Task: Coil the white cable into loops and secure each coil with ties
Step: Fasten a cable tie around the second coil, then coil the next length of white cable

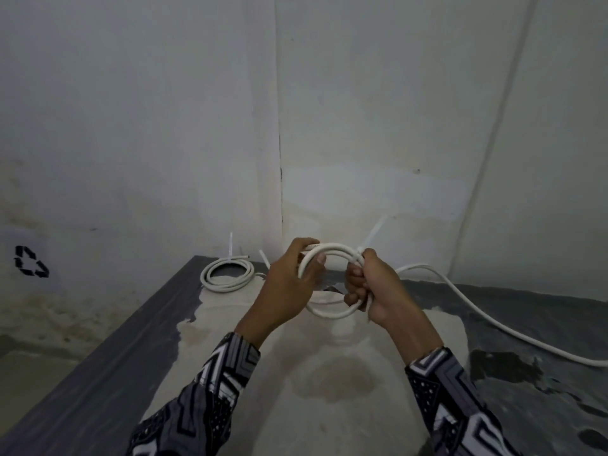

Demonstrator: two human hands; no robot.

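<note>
Pale, stained walls are meeting in a corner behind a grey surface (98, 350) whose coating is being shown worn away to a rough, sandy patch in the middle. A black recycling mark (31, 262) is printed on the left wall. Two coils of white cable are being counted. One finished coil (227, 274) is lying flat near the back left of the surface, with a tie tail (231, 243) standing upright from it. A second coil (329, 281) is being held in the air above the surface, its lower arc partly hidden behind the hands. The left hand (286, 287) is being curled round the coil's left side, thumb pressed across the round, smooth loops. The right hand (375, 287) is being clenched round the right side, where a thin tie (373, 232) is sticking up; how the tie is fastened is hard to make out. A loose cable tail (493, 324) is trailing to the right and is cut off by the edge. Patterned sleeves (217, 383) are covering both forearms.
</note>
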